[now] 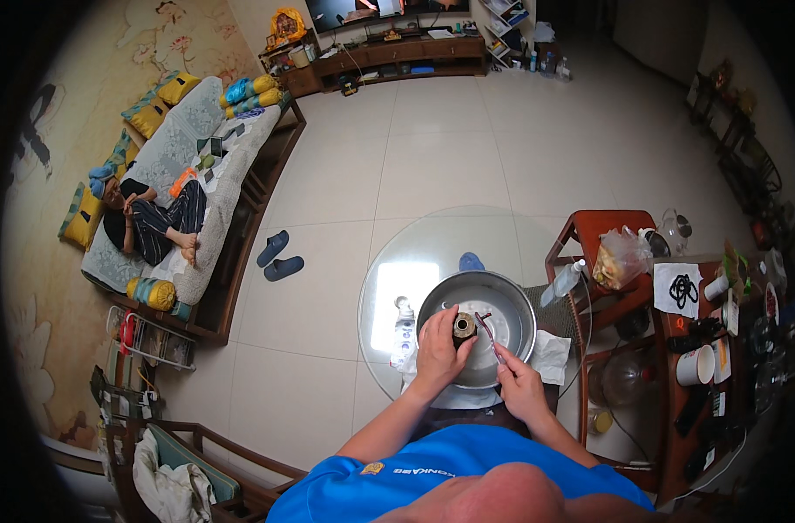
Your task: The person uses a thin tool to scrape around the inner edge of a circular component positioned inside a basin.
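The left hand point(441, 356) is curled around a small dark pot point(464, 328), gripping it with the round opening facing up. The pot is at the fingertips, above the left part of a wide metal basin point(508, 302). The right hand point(518, 382) is closed on the lower end of a thin, dark reddish tool point(490, 334), near the basin's lower right rim. The tool's upper end points back toward the pot and is just right of it; whether the two touch, I cannot tell. The pot is thus between the left hand and the tool's tip. The basin sits on a round glass table point(389, 253), with a white bottle point(404, 338) just left of it and white tissue point(551, 356) at its right.
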`<move>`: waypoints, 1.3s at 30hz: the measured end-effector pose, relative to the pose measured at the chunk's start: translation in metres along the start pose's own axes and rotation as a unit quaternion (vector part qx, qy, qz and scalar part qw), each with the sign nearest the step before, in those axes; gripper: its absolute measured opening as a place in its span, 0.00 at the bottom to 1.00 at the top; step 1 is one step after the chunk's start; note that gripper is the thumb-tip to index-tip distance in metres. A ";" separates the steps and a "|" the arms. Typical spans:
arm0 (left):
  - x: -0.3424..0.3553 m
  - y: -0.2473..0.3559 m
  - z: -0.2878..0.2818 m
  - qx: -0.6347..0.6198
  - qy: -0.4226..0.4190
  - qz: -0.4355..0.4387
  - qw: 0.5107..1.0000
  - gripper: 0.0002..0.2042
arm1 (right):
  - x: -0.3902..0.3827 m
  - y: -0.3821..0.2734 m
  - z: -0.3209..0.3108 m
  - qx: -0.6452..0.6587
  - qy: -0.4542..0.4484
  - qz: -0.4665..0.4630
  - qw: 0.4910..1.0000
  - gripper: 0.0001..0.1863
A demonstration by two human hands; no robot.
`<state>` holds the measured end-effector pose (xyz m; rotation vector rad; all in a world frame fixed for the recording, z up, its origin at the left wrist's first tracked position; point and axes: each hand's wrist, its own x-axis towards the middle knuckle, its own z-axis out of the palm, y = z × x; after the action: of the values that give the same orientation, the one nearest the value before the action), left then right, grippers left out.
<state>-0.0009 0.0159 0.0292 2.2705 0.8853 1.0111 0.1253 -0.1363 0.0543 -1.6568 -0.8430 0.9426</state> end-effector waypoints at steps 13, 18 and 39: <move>-0.002 -0.001 -0.001 -0.017 0.008 0.001 1.000 0.35 | 0.009 -0.006 -0.010 -0.039 -0.001 0.021 0.999 0.22; -0.003 -0.007 0.002 -0.027 0.017 0.008 0.999 0.33 | 0.009 0.008 -0.007 -0.048 0.002 -0.044 0.998 0.23; -0.001 -0.006 0.003 -0.005 0.021 0.000 1.000 0.30 | -0.002 0.003 -0.010 0.025 0.011 0.025 0.999 0.22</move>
<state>-0.0014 0.0190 0.0231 2.2474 0.8963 1.0655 0.1339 -0.1431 0.0538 -1.6487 -0.7602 0.9697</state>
